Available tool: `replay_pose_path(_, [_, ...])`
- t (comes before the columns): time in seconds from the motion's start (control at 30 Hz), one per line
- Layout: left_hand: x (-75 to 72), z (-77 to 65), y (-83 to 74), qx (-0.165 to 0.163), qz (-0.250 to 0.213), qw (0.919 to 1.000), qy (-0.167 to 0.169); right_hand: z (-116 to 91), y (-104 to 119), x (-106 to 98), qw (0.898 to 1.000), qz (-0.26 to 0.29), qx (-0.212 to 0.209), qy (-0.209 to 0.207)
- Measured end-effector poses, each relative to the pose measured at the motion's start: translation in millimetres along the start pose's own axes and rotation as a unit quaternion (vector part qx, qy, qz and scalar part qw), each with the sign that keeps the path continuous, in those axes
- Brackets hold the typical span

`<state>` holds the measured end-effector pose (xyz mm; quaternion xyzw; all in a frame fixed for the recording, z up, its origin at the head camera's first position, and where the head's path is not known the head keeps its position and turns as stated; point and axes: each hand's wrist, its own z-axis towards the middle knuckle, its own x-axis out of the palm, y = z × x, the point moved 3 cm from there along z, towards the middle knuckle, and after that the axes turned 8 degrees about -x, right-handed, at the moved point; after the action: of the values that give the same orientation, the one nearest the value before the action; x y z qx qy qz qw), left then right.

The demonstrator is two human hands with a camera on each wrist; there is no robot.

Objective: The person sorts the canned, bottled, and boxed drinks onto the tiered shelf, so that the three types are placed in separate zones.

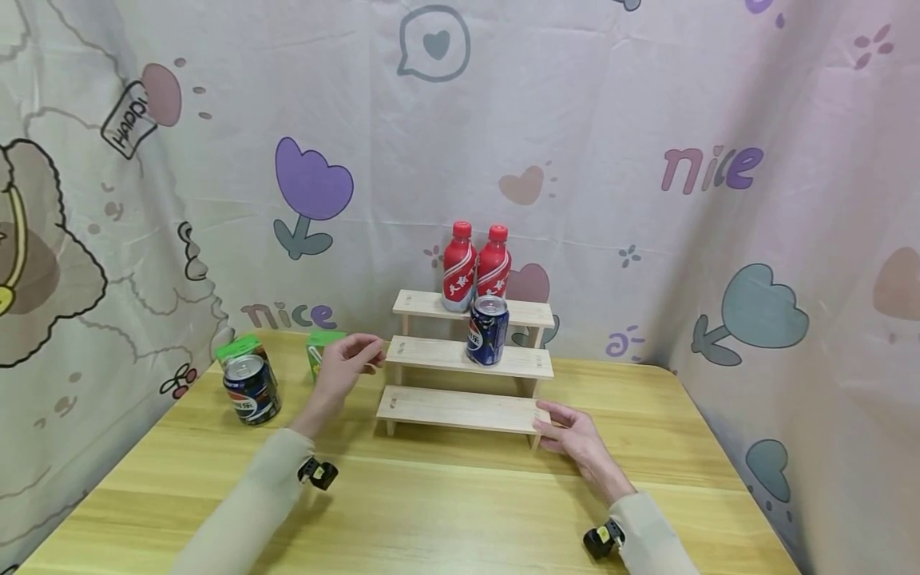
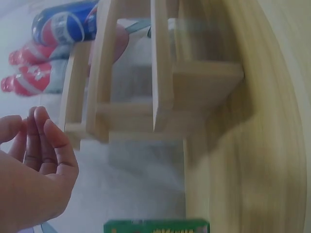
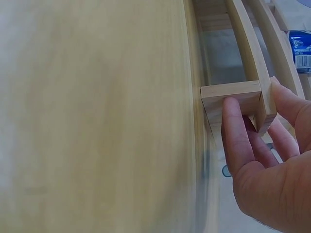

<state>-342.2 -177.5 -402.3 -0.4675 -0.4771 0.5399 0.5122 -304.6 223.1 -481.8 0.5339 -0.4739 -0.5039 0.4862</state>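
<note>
A three-tier wooden display rack (image 1: 460,407) stands on the table. My right hand (image 1: 575,438) holds the right end of its lowest step; in the right wrist view the thumb is on the top side and a finger (image 3: 237,133) lies against the end support. My left hand (image 1: 345,369) is beside the left end of the middle step, fingers loosely bent with nothing between them. On the middle step stands a blue Pepsi can (image 1: 487,331). Two red-labelled bottles (image 1: 460,267) with red caps stand upright on the top step, behind the can.
At the table's left is another dark blue Pepsi can (image 1: 251,391), with a green-topped carton (image 1: 241,346) behind it. A second green carton (image 1: 316,351) is partly hidden by my left hand. A printed curtain (image 1: 596,104) hangs behind the wooden table (image 1: 431,511).
</note>
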Motion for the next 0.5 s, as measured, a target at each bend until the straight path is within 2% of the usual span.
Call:
replay_pose_path(0.23, [-26.0, -6.2, -7.0, -0.005, 0.015, 0.9996, -0.022, 0, 0, 0, 1.0, -0.001, -0.003, -0.001])
replay_pose_path(0.5, [-48.9, -12.3, -9.8, -0.002, 0.017, 0.9995, -0.028, 0, 0, 0, 1.0, 0.0, -0.004, 0.0])
